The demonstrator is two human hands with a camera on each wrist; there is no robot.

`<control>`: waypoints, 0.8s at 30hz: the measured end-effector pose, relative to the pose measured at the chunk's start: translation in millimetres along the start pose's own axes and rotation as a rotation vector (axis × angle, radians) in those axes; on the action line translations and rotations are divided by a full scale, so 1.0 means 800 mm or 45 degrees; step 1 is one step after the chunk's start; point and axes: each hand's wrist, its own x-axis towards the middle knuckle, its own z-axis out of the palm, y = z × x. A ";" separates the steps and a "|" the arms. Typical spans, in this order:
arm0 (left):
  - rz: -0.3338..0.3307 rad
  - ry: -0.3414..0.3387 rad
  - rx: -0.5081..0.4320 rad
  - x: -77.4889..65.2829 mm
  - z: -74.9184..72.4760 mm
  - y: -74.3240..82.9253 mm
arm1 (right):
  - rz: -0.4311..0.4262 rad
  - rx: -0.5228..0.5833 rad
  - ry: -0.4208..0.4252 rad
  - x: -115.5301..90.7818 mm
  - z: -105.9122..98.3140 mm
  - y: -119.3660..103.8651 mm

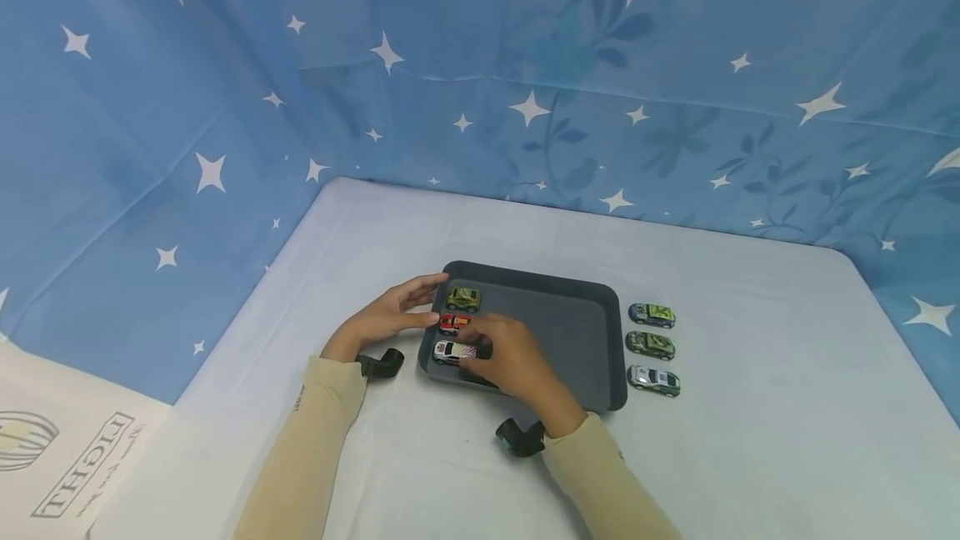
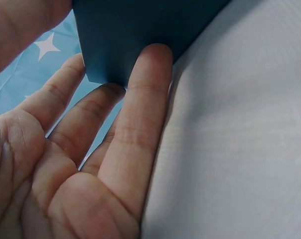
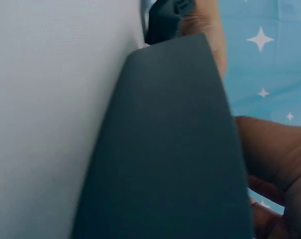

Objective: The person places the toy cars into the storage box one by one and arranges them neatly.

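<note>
A dark grey tray [image 1: 558,340] lies on the white-covered table. Along its left side stand a green toy car [image 1: 463,299], a red toy car [image 1: 453,323] and a white toy car [image 1: 448,351], one in front of the other. My right hand [image 1: 512,354] reaches over the front wall and pinches the right end of the white car between thumb and fingers. In the right wrist view the tray's wall [image 3: 165,149] hides the fingertips. Against the tray's left side rests my left hand [image 1: 386,317], its fingers [image 2: 148,84] fairly straight and touching the outer wall.
To the right of the tray, a blue-and-green toy car [image 1: 652,315], a camouflage-green one [image 1: 650,345] and a silver one [image 1: 654,380] stand in a column on the table [image 1: 765,407]. A star-patterned blue cloth [image 1: 480,65] hangs behind. Printed fabric [image 1: 67,448] shows at lower left.
</note>
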 end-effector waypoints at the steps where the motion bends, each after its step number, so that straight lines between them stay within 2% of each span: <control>1: 0.000 0.001 0.003 0.000 0.000 0.000 | 0.004 0.029 -0.009 -0.001 -0.002 0.002; 6: 0.003 0.003 0.013 -0.001 0.000 0.001 | 0.020 0.178 -0.056 -0.006 -0.012 0.014; 10: 0.007 0.008 0.009 0.000 0.001 0.000 | -0.013 0.285 -0.109 -0.009 -0.020 0.026; 16: 0.001 0.010 0.000 0.000 0.001 0.000 | -0.035 0.491 -0.240 -0.012 -0.034 0.034; 24: 0.021 0.006 -0.010 -0.001 0.002 0.001 | -0.082 0.569 -0.348 -0.019 -0.057 0.040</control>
